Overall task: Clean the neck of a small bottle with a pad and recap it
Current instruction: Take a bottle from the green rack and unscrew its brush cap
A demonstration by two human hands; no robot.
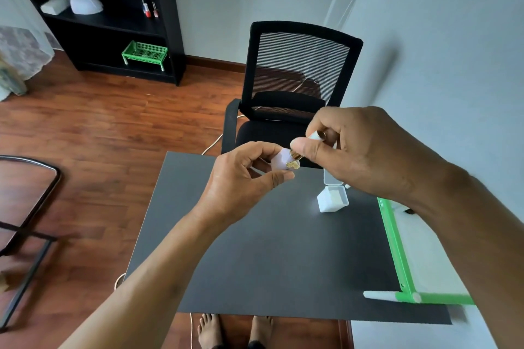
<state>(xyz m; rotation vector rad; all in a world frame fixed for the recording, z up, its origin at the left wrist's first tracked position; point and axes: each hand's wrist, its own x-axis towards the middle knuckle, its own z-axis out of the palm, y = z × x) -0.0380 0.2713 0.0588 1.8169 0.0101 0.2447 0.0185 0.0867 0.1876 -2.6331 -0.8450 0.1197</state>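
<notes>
Above the dark table point(255, 263) our left hand point(241, 181) pinches a white pad point(279, 162) between thumb and fingers, pressed against the gold neck of the small bottle point(295, 161). Our right hand point(357, 147) grips that bottle, tilted. Beyond stands an open white box point(332, 199), then a black chair point(295, 85).

The bottle point(317, 139) — mostly hidden inside the right hand point(365, 150) — shows little.
</notes>
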